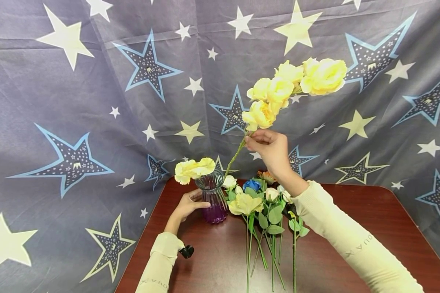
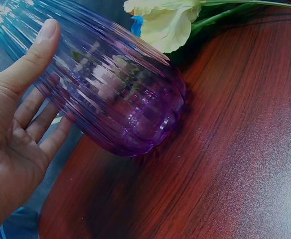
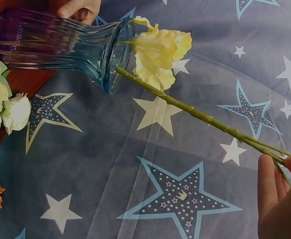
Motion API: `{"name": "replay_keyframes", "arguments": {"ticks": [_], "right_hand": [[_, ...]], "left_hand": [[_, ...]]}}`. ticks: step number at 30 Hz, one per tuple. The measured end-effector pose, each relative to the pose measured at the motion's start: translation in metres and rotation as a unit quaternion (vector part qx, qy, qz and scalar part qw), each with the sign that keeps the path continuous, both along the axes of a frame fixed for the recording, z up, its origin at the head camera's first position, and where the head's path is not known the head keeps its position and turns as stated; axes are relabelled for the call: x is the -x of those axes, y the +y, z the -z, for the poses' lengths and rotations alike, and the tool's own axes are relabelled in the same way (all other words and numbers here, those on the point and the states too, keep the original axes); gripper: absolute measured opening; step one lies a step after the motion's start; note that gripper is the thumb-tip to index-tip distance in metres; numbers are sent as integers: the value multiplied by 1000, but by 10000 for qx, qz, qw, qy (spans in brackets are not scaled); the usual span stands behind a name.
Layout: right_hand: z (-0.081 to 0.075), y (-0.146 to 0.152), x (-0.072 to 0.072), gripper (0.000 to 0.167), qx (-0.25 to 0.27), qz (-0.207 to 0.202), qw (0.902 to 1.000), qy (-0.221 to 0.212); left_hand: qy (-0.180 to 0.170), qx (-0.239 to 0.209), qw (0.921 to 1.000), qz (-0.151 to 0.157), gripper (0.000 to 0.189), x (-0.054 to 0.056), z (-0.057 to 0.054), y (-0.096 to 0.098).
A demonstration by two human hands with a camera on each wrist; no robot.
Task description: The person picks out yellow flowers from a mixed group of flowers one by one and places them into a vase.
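A ribbed glass vase [image 1: 214,199], blue-green at the top and purple below, stands upright on the table. My left hand [image 1: 190,204] holds its side, thumb in front and fingers behind; the left wrist view shows this hand [image 2: 26,114] close up. One yellow flower [image 1: 194,169] leans out over the vase's rim to the left. Above and to the right, my right hand [image 1: 269,148] pinches the green stem of a long yellow flower branch [image 1: 278,89] just under its blooms. In the right wrist view the lower end of that stem [image 3: 185,107] is at the vase's mouth.
Right of the vase lies a bunch of artificial flowers: a pale yellow bloom [image 1: 246,203], a blue rose [image 1: 251,185], white roses and an orange flower [image 1: 266,176]. Their stems point toward the near edge of the brown table [image 1: 337,244]. A star-patterned cloth [image 1: 212,32] hangs behind.
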State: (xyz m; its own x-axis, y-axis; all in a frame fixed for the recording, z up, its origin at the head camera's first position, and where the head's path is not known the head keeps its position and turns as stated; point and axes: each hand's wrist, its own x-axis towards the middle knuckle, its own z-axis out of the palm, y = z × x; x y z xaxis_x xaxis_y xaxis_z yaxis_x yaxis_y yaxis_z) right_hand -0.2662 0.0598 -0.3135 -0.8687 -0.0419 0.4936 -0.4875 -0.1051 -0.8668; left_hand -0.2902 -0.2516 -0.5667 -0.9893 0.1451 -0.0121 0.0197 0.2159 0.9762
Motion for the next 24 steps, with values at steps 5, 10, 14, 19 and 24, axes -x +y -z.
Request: {"name": "replay_keyframes", "arguments": {"ticks": [5, 10, 14, 19, 24], "right_hand": [[0, -2, 0, 15, -97, 60, 9999, -8], [1, -6, -1, 15, -163, 93, 9998, -27], [2, -9, -2, 16, -297, 138, 9994, -141], [6, -12, -2, 16, -308, 111, 9992, -232], [8, -15, 0, 17, -256, 32, 9994, -243]], "left_hand": [[-18, -23, 10000, -18, 68, 0, 1, 1], [-38, -44, 10000, -38, 68, 1, 2, 1], [-59, -98, 9999, 9, 70, 2, 2, 0], [-97, -130, 9998, 116, 70, -6, -12, 2], [-13, -121, 9999, 110, 69, -9, -16, 3]]}}
